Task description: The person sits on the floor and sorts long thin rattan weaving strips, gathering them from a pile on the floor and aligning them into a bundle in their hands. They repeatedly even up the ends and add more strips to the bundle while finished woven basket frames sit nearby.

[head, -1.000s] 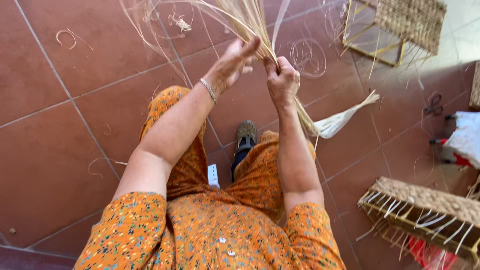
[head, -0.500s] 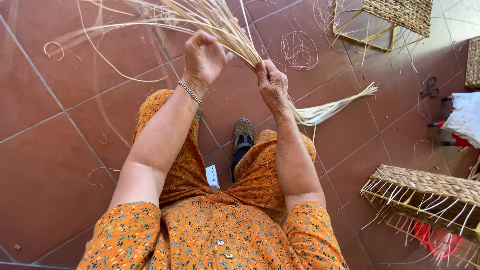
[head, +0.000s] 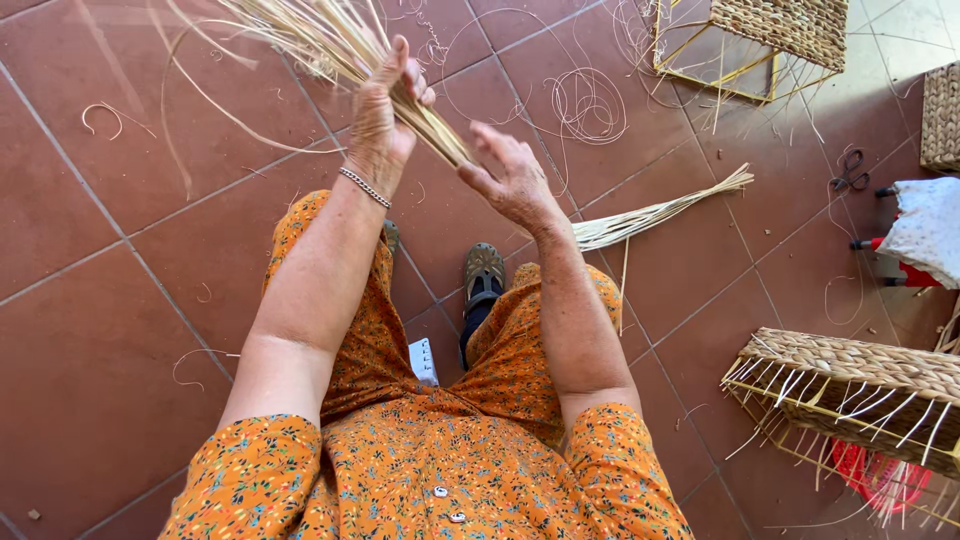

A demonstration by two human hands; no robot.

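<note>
A bundle of pale dry straw strands [head: 330, 45] runs from the top left down past both hands to a splayed end [head: 660, 212] over the red floor tiles. My left hand [head: 383, 120], with a silver bracelet at the wrist, is closed around the bundle. My right hand [head: 512, 178] is just right of it, fingers spread, touching the strands but not gripping. Below the hands are my orange flowered dress and one sandalled foot [head: 482, 275].
A half-woven basket on a wire frame [head: 850, 385] stands at the lower right, another [head: 775, 35] at the top right. Black scissors [head: 850, 172] lie on the tiles near a white cloth [head: 925, 230]. Loose strands and coils [head: 590, 100] litter the floor.
My right hand has let go of the bundle and opened its fingers. My left hand has moved down and right along the strands, still gripping them.
</note>
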